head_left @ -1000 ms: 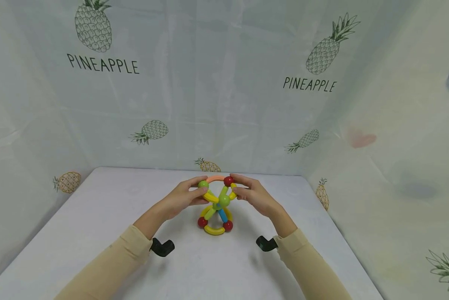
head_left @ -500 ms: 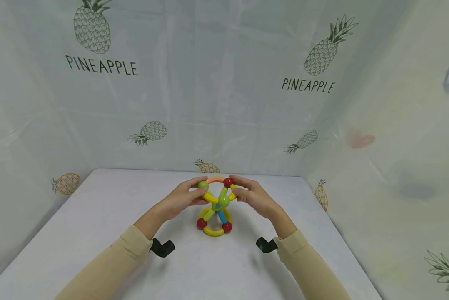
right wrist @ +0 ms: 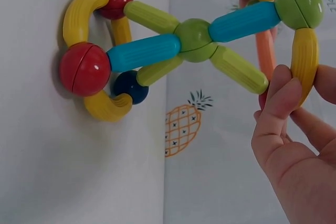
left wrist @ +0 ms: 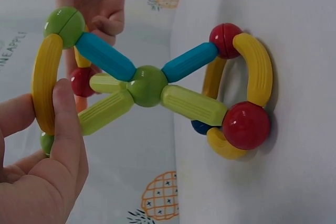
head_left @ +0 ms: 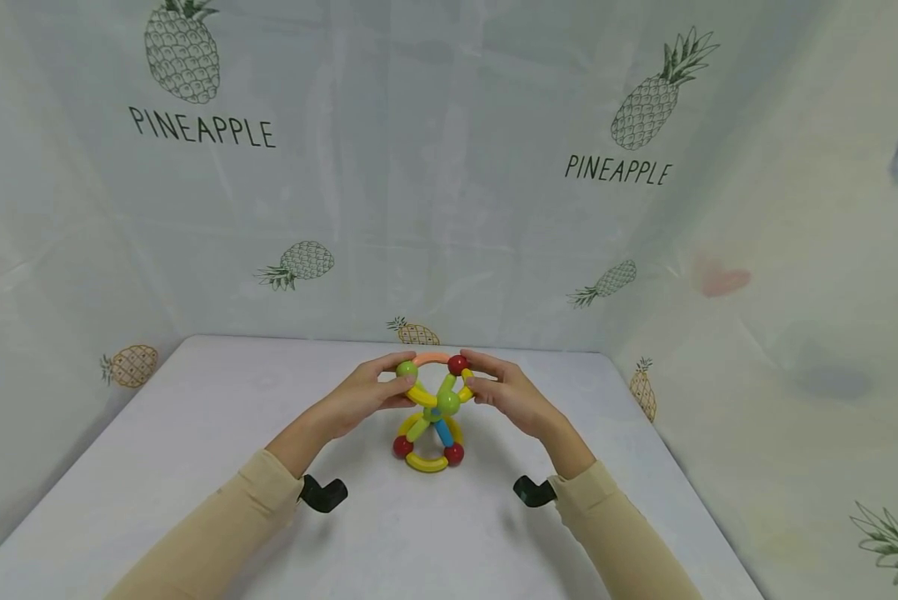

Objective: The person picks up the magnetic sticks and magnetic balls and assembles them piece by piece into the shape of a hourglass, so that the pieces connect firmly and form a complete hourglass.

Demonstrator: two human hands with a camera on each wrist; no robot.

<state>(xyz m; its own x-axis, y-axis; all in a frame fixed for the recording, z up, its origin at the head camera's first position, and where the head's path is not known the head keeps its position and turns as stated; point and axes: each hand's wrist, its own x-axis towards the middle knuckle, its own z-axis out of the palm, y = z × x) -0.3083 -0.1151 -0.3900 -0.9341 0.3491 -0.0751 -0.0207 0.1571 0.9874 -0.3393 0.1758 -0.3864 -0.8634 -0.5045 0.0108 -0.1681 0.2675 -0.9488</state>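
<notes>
An hourglass-shaped build of magnetic rods and balls stands on the table, joined at a green middle ball [left wrist: 148, 86]. Its base ring has red balls [left wrist: 246, 125], a dark blue ball [right wrist: 130, 87] and yellow curved rods. The top ring shows green balls, a red ball [head_left: 457, 364], an orange curved rod [head_left: 431, 357] and two yellow curved rods. Between thumb and fingers, my left hand [head_left: 362, 396] pinches the left yellow curved rod [left wrist: 46, 82]. On the other side my right hand [head_left: 516, 396] pinches the right yellow curved rod [right wrist: 304, 61].
The white table [head_left: 194, 467] runs back to a pineapple-print curtain [head_left: 449, 208], which also hangs along both sides. Black angled pieces [head_left: 325, 494] stick out from both wrists above the tabletop.
</notes>
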